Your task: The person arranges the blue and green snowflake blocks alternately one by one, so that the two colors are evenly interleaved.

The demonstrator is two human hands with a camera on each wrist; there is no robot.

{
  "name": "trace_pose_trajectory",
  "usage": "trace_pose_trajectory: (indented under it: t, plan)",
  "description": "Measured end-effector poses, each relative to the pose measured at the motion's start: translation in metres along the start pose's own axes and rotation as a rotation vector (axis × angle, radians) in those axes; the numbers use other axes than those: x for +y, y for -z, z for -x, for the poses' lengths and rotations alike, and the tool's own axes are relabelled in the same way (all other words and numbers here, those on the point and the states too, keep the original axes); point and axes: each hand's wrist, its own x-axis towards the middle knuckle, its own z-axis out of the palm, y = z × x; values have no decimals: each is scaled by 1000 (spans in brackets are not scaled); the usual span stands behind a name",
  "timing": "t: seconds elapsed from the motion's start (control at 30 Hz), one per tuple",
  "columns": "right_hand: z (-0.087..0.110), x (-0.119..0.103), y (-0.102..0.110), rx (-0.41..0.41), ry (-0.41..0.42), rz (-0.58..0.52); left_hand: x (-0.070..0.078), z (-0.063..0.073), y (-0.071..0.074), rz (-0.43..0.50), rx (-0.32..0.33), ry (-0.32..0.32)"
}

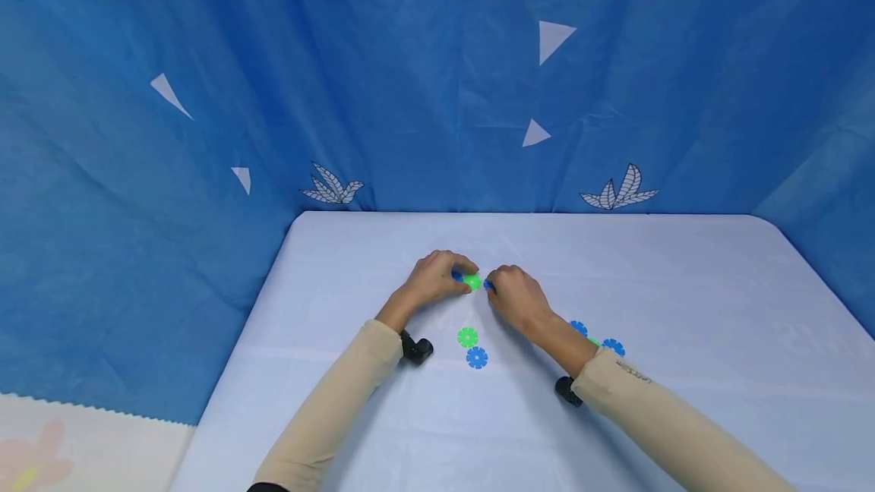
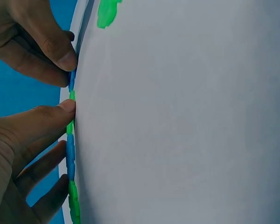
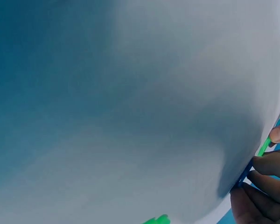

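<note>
Left hand (image 1: 436,278) pinches green disc (image 1: 473,282), right hand (image 1: 519,298) pinches blue disc (image 1: 488,285), toward far edge of table (image 1: 683,272). Both probably light, stiff, slightly slippery; best pinched at the rim

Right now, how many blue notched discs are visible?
5: one blue disc at the left hand, one in the right hand, one between the sleeves, two beyond the right sleeve. More may be hidden.
</note>
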Motion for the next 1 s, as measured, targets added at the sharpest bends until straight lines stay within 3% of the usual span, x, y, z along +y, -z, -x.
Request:
trace_pose_trajectory:
  t: [0.57, 0.8, 1.0]
  plan:
    - [0, -3, -1, 7, -2, 26, -3, 0, 0, 14, 12, -30]
    - [-1, -3, -1, -4, 7, 23, -4, 0, -1, 6, 8, -11]
    - [-4, -2, 4, -20, -21, -27, -3, -2, 3, 8, 7, -11]
